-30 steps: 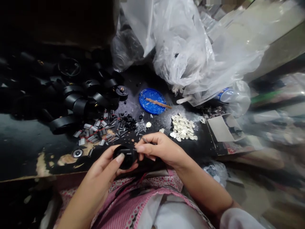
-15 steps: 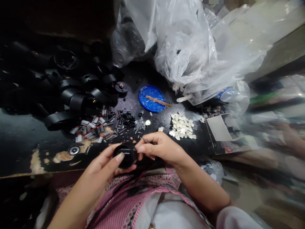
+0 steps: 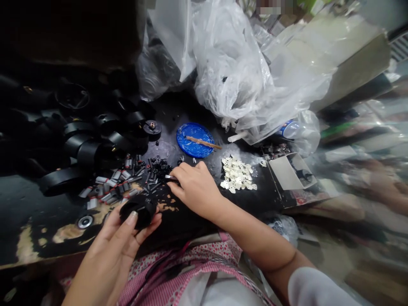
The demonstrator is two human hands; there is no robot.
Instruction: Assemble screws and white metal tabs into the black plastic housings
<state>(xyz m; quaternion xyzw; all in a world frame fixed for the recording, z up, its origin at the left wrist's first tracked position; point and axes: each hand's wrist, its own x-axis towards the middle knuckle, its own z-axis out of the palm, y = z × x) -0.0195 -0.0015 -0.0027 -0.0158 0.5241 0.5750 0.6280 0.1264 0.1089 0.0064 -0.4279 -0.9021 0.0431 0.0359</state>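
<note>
The left hand (image 3: pixel 116 240) is curled around a black plastic cap (image 3: pixel 137 211), thumb on its rim; it looks light, stiff and smooth, best gripped by the rim. Just beyond that grip the right hand (image 3: pixel 195 190) pinches a thin pin (image 3: pixel 170 177) among loose springs (image 3: pixel 155 171)

Matt black plastic housing (image 3: pixel 137 211); shiny metal plates (image 3: pixel 237 174); glossy blue lid (image 3: pixel 194 140); crinkled clear plastic bag (image 3: pixel 242 72).

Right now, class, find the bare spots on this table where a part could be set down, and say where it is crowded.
Bare: the table at far left, in front of the black rings; a strip between the white pieces and the near edge. Crowded: small parts by the right hand.
</note>
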